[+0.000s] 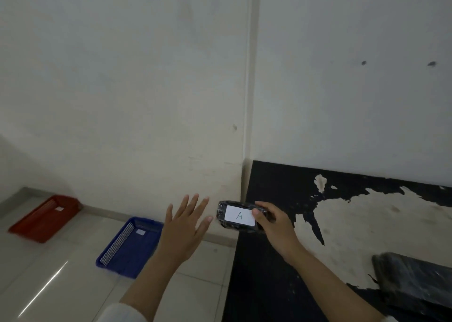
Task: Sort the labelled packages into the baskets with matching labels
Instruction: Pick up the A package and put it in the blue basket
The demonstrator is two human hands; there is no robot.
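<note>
Package [241, 217] labelled A is gripped by the right hand [275, 221] over a worn black table [269, 272] beside white walls, while the left hand [182, 226] is spread open, empty.

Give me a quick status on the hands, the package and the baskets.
Right hand grip shut on black wrapped package labelled A. Left hand open, empty, beside it. Blue plastic basket and red plastic basket on floor; labels unreadable. Nothing blocking.

Black-wrapped package [238, 217], white "A" label; red basket [42, 220], blue basket [127, 250] on floor.
</note>
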